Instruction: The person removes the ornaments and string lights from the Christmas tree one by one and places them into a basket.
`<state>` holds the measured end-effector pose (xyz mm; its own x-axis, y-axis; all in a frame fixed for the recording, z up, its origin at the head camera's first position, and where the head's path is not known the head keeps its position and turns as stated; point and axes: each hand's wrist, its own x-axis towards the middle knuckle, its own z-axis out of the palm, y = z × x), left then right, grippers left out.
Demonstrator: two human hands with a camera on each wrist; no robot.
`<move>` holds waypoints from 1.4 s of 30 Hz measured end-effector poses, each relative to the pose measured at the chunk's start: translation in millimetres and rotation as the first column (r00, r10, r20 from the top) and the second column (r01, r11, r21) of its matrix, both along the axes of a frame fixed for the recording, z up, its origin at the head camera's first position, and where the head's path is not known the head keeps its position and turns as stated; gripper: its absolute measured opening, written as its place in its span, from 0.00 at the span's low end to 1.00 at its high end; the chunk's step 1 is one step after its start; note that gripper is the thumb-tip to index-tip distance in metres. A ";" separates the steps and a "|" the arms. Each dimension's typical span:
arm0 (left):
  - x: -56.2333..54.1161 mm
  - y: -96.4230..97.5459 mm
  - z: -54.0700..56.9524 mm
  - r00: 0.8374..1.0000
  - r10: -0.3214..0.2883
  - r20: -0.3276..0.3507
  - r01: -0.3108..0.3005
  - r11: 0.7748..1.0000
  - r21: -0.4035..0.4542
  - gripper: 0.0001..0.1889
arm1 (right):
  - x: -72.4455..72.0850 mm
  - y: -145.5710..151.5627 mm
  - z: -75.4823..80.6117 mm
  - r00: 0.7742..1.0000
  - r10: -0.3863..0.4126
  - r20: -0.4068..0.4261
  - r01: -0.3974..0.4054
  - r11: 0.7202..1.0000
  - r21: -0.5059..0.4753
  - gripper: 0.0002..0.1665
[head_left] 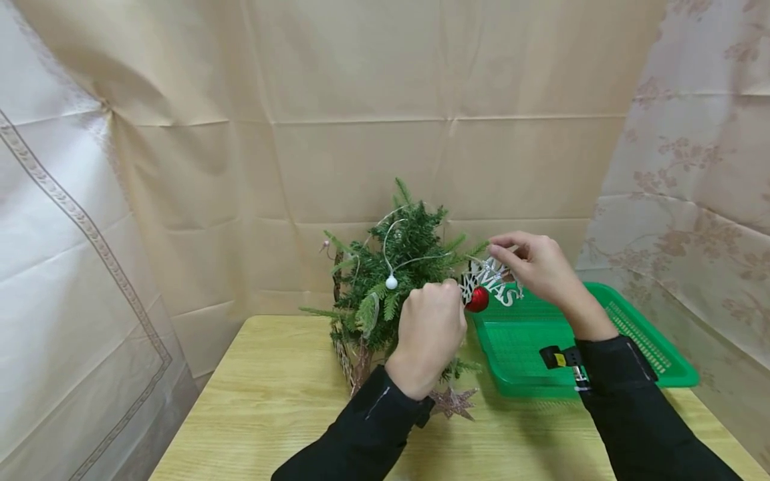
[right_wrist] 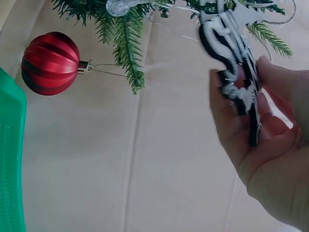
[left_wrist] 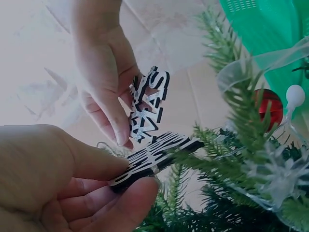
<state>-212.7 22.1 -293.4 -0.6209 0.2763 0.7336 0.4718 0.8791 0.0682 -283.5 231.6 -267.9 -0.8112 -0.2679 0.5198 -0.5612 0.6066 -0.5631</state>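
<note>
Left hand (head_left: 430,331) and right hand (head_left: 538,267) each pinch the lettered ornament (left_wrist: 155,152), tree (head_left: 415,234) just beyond the left; positioning seems the step, next needing steadiness

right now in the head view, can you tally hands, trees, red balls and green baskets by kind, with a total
Hands: 2 (left hand, right hand)
Tree: 1
Red ball: 1
Green basket: 1
Total: 5

Table (head_left: 252,394) with tree (head_left: 416,244), green basket (head_left: 517,354)
</note>
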 end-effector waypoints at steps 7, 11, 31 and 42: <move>3.6 -4.7 3.9 0.999 -0.052 0.004 0.051 0.995 0.083 0.19 | 1.1 0.4 2.7 0.999 0.007 0.034 -0.004 0.994 -0.106 0.18; 4.3 -7.9 4.4 0.999 -0.051 -0.005 0.051 0.994 0.098 0.16 | 0.8 1.4 4.1 1.000 -0.006 0.025 0.009 0.991 -0.134 0.19; 12.6 -22.0 3.5 0.992 -0.127 0.019 0.123 0.979 0.162 0.13 | 4.6 9.7 -1.8 0.994 -0.042 0.101 0.071 0.951 -0.302 0.22; 11.1 -17.1 -2.5 0.986 -0.167 0.029 0.158 0.966 0.204 0.09 | 15.2 27.8 -14.5 0.975 0.133 0.180 -0.077 0.955 -0.287 0.24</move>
<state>-201.6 5.0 -295.9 -0.6135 0.2267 0.7564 0.5995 0.7573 0.2592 -268.3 259.4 -282.4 -0.8791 -0.2252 0.4201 -0.4756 0.3548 -0.8050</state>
